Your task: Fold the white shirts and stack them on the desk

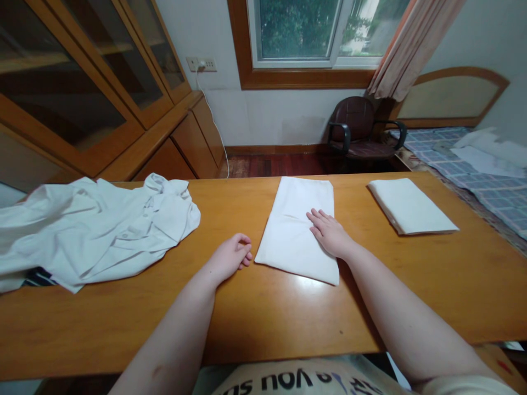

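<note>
A white cloth (292, 230) folded into a long rectangle lies on the wooden table in front of me. Its near end is wider and slightly slanted, with a small crease across the middle. My right hand (329, 233) rests flat on its right side, fingers spread. Just off the cloth's left edge, my left hand (233, 257) hovers at or touches the tabletop, its fingers loosely curled with nothing in them. To the right sits a second folded white cloth (411, 206), neatly stacked in layers. A crumpled white garment (107, 225) with a collar and buttons spreads over the left side.
The wooden table (263, 318) runs across the whole view. Beyond it stand a glass-fronted cabinet (115, 109), a dark armchair (358, 129) under the window, and a bed (473, 159) with a checked sheet. A white cord (214, 120) hangs from a wall socket.
</note>
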The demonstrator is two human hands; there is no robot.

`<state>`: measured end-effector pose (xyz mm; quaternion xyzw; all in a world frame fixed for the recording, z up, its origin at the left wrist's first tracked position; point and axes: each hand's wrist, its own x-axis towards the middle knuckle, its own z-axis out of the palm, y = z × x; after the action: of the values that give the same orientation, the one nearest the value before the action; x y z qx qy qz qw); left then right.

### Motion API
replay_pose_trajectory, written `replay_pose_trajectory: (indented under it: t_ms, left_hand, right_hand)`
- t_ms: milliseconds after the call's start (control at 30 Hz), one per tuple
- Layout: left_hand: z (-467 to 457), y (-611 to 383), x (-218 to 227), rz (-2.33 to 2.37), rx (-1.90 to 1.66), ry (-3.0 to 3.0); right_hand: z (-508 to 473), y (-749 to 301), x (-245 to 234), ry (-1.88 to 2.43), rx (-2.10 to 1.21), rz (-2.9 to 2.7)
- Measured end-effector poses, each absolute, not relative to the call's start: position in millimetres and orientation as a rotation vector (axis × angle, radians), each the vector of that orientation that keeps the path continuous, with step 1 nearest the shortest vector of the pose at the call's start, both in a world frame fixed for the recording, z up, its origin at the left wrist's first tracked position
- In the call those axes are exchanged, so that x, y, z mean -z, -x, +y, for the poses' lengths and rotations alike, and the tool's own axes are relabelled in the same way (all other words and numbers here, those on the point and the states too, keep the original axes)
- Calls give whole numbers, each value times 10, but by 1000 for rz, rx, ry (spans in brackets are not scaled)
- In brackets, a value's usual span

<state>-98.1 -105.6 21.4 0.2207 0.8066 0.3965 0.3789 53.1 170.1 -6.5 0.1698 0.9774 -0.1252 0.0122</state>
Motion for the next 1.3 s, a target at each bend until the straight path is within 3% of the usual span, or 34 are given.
replay_pose_trajectory:
  t_ms: [100, 300, 733, 933, 1133, 1300]
  left_hand:
    - [-1077, 1001, -291, 2244, -866, -894]
    - [-1005, 839, -341, 2151, -580, -1426]
    - [-955, 890, -295, 2440, -719, -1836]
    - [-957, 928, -320, 2268, -531, -2027]
    - [-871, 841, -313, 2087, -783, -2213]
    - [-898, 790, -290, 1913, -1165, -2213]
  right_hand:
    - [1718, -528, 79, -519, 394, 3049]
    - [1749, -526, 53, -493, 419, 3037]
    - [1705, -536, -9, -413, 466, 3000]
    - [1638, -545, -5, -255, 633, 2991]
    - [1587, -550, -26, -173, 806, 2938]
    - [1564, -572, -73, 1, 1170, 2836]
